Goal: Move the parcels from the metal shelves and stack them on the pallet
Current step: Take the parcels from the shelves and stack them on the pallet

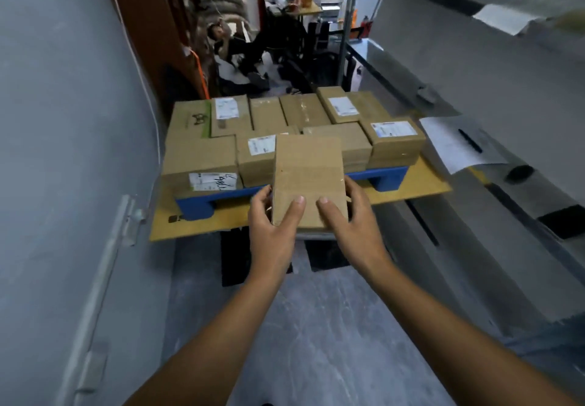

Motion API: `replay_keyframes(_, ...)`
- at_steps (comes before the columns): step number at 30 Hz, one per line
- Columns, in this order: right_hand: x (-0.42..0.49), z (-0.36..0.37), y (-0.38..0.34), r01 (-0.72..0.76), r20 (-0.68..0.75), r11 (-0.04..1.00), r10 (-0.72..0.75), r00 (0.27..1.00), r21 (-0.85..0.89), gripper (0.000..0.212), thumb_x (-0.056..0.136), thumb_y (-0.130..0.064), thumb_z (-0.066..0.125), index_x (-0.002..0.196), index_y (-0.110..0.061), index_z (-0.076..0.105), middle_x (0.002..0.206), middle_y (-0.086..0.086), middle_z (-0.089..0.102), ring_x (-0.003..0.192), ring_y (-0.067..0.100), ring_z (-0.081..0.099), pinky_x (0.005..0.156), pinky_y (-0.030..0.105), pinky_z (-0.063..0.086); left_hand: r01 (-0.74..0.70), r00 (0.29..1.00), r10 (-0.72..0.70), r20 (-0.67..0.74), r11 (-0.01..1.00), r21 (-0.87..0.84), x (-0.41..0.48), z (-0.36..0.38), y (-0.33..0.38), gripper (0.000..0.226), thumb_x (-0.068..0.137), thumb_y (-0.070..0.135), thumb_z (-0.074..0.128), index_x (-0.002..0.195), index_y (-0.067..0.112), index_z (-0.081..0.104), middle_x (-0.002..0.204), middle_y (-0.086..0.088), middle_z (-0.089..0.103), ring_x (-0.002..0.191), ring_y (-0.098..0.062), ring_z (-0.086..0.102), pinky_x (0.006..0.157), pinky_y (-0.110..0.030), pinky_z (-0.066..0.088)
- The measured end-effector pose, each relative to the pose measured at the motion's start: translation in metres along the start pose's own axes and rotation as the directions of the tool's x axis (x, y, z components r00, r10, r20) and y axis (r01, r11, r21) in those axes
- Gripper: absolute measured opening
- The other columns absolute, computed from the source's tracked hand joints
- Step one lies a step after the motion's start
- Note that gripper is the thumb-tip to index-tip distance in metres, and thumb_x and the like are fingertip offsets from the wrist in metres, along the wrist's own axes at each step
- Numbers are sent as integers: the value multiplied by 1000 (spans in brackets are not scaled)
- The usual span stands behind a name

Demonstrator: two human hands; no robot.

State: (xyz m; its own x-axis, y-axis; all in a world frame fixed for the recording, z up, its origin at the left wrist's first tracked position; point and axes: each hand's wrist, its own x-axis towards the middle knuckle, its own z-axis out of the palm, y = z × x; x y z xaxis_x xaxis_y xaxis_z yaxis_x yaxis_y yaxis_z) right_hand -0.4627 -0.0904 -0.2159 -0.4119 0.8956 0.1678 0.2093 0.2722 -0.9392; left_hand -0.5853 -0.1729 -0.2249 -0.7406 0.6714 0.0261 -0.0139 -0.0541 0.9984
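Both hands carry plain brown cardboard parcel [308, 181] toward blue plastic pallet [387, 177].
Left hand [273, 219], right hand [354, 215] clamp its near side edges; looks stiff, light, not slippery.

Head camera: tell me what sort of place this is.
Probably a small stockroom or parcel packing room. Labelled cardboard parcels are stacked on a blue pallet, both hands bring another parcel, and metal shelves run along the right.

hands: left [272, 215], right [351, 212] grip parcel [308, 177] | above pallet [384, 177]
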Motion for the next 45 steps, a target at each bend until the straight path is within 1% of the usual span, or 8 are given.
replay_keyframes(4, 46, 73, -25, 23, 83, 999, -26, 996, 29, 72, 88, -63, 60, 151, -34, 45, 142, -9, 56, 129, 1, 53, 109, 41, 50, -9, 996, 10, -83, 1000, 7, 62, -56, 12, 60, 80, 62, 76, 132, 41, 54, 134, 9, 62, 121, -6, 63, 101, -34, 54)
replay_keyframes(8, 99, 129, -41, 43, 166, 997, -54, 985, 67, 64, 92, -60, 59, 149, -37, 47, 140, -13, 59, 129, 2, 55, 110, 41, 50, -27, 991, 26, -128, 1000, -8, 123, -92, 22, 36, 93, 40, 75, 121, 46, 53, 127, 16, 62, 109, 10, 61, 83, -10, 49)
replay_keyframes(14, 201, 205, -46, 59, 232, 992, -83, 969, 109, 74, 88, -66, 57, 153, -33, 43, 144, -11, 56, 131, 4, 54, 110, 41, 49, -11, 982, 14, -190, 1000, 14, 237, -126, 22, 53, 87, 54, 76, 132, 38, 53, 125, 14, 66, 113, -3, 67, 90, -28, 56)
replay_keyframes(18, 277, 254, -45, 73, 292, 985, -116, 949, 154, 60, 93, -57, 58, 147, -33, 50, 138, -12, 62, 127, 4, 58, 108, 42, 51, -3, 975, 14, -222, 999, 51, 318, -141, 24, 43, 94, 42, 75, 131, 34, 54, 122, 11, 69, 110, -6, 69, 86, -27, 58)
replay_keyframes(27, 410, 348, -30, -36, 442, 993, -19, 897, 116, 51, 91, -61, 59, 138, -40, 57, 133, -15, 65, 120, 5, 64, 105, 42, 53, 142, 972, -118, -203, 984, 105, 472, -178, 6, 45, 95, 47, 71, 135, 33, 55, 118, 9, 70, 102, -9, 73, 87, -34, 61)
replay_keyframes(32, 445, 382, -13, -96, 437, 991, 44, 898, 97, 38, 95, -51, 60, 131, -39, 60, 125, -18, 70, 116, 6, 68, 105, 45, 53, 218, 964, -202, -172, 973, 79, 534, -189, -25, 55, 91, 52, 73, 137, 30, 52, 125, 6, 67, 107, -13, 71, 83, -32, 59)
replay_keyframes(36, 458, 401, -4, -122, 396, 991, 90, 914, 57, 33, 99, -42, 59, 131, -33, 62, 123, -17, 72, 113, 5, 68, 104, 43, 54, 234, 963, -219, -161, 968, 86, 562, -190, -53, 65, 80, 62, 75, 135, 34, 54, 124, 8, 69, 109, -12, 71, 93, -42, 60)
replay_keyframes(45, 457, 419, -8, -122, 333, 990, 138, 933, -68, 32, 104, -40, 57, 136, -38, 59, 125, -22, 70, 115, -6, 64, 97, 23, 49, 223, 971, -205, -121, 962, 159, 576, -201, -67, 66, 82, 73, 65, 137, 41, 48, 131, 5, 61, 112, -11, 66, 92, -42, 59)
